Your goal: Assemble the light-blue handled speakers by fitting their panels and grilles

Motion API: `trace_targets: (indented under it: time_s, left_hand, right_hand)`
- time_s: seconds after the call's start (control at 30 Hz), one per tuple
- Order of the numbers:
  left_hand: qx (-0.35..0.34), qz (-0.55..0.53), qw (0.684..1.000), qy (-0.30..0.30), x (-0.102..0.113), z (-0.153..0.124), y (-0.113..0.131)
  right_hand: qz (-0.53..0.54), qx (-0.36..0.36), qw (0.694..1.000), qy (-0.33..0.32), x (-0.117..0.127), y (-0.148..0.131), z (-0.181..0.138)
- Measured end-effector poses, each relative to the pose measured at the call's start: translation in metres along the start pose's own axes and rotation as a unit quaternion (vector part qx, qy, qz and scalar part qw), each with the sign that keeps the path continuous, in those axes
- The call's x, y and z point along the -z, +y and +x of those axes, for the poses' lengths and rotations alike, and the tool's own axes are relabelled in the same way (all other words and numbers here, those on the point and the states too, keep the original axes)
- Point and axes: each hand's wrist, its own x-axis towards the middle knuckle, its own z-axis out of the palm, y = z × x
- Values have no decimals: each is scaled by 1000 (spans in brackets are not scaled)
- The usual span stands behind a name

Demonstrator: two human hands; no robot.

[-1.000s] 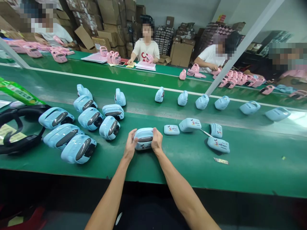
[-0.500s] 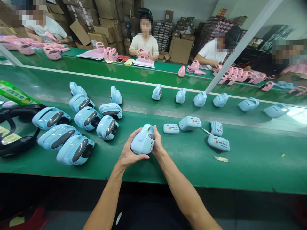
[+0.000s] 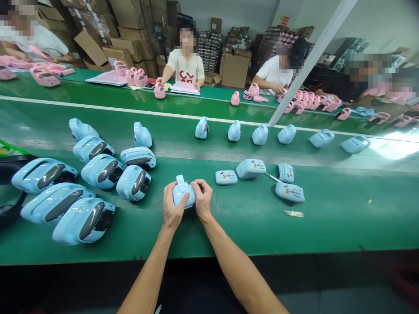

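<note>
A light blue toy device [image 3: 182, 193] stands on end on the green bench [image 3: 327, 218], gripped from both sides. My left hand [image 3: 172, 208] wraps its left side with the thumb across the front. My right hand [image 3: 202, 199] is curled against its right side, fingers bent onto the top. To the left lies a cluster of several light blue devices with dark screens [image 3: 98, 171]. To the right lie light blue covers with cartoon prints [image 3: 225, 177], one thicker [image 3: 250, 168] and another further right [image 3: 290, 192].
A row of blue devices [image 3: 260, 134] rides the conveyor belt behind. Across it, other people work at pink devices [image 3: 307, 104] and papers [image 3: 183, 87]. A small foil scrap [image 3: 293, 213] lies on the bench. Cardboard boxes [image 3: 234, 69] are stacked at the back.
The device was lifted and tilted in both hands, then turned upright and set down on end on the bench. The view has shifted to the right.
</note>
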Motion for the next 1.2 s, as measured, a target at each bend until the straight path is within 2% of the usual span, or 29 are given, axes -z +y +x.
trace_targets:
  time_s: [0.1, 0.2, 0.3, 0.47, 0.6, 0.63, 0.7, 0.77, 0.83, 0.9, 1.0, 1.1, 1.2]
  left_hand:
    - [31, -4, 999, -16, 0, 2, 7]
    - [36, -22, 999, 4, -3, 2, 11]
    - [39, -42, 998, 31, -8, 0, 10]
    - [54, -69, 996, 34, -8, 1, 3]
    - [61, -118, 990, 41, -4, 7, -3]
    - [61, -134, 988, 41, -2, 9, -3]
    - [67, -187, 979, 33, 0, 12, -4]
    - [85, -252, 964, 15, 2, 14, -4]
    - [108, -277, 955, -8, 6, 18, -6]
    - [125, -249, 960, -15, 10, 21, -9]
    - [139, -206, 969, 17, 11, 23, -17]
    - [150, -179, 971, 57, 7, 21, -24]
    - [157, -153, 972, 89, 4, 17, -27]
  right_hand:
    - [0, 10, 1000, -7, 0, -2, 1]
    - [-9, 18, 1000, -10, 1, -5, 3]
    - [-19, 30, 999, -7, 1, -7, 4]
    - [-46, 46, 998, 6, -1, -8, -2]
    - [-58, 31, 996, -54, 8, -11, -2]
    - [-41, 9, 997, -65, 11, -12, 0]
    - [27, -82, 992, -91, 19, -12, 4]
    - [106, -203, 961, -155, 25, -10, 9]
    - [142, -257, 930, -220, 30, -8, 12]
    - [109, -214, 945, -224, 33, -5, 13]
    - [-15, -69, 977, -200, 34, -1, 8]
    - [-106, 39, 971, -212, 33, 1, 1]
    - [-124, 53, 960, -244, 32, 3, -5]
